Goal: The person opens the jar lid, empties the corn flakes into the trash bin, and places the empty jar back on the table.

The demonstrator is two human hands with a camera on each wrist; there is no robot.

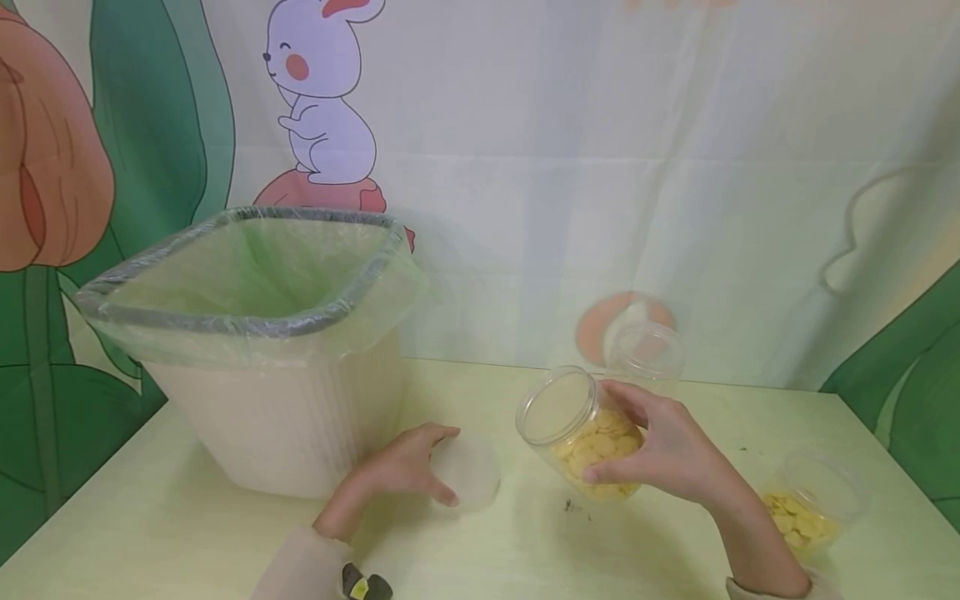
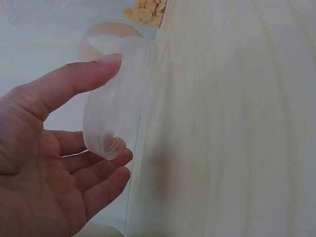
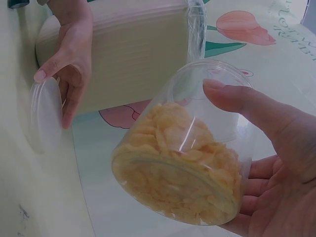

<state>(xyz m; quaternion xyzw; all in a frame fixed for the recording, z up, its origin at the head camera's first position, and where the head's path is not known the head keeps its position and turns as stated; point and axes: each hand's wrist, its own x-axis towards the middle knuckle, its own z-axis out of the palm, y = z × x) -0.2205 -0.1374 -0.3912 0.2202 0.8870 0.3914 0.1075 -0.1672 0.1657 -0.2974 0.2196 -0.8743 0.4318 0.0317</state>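
Observation:
My right hand (image 1: 667,446) grips a clear plastic jar (image 3: 217,123) from its side, thumb on one wall and fingers around the other. The jar has no lid on and tilts with its mouth toward the left; yellow flakes (image 3: 173,148) fill its lower part. My left hand (image 1: 405,467) spans a round translucent lid (image 1: 468,473), thumb at one edge and fingertips at the opposite edge. The lid lies level at the table surface, left of the jar. Whether it touches the table is hard to tell.
A bin (image 1: 277,400) with a green-tinted plastic liner and grey rim stands at the left. Another clear jar (image 1: 651,358) is behind my right hand. A jar with yellow flakes (image 1: 806,521) sits at the right, beyond my right forearm. A printed cloth (image 1: 480,208) hangs behind the table.

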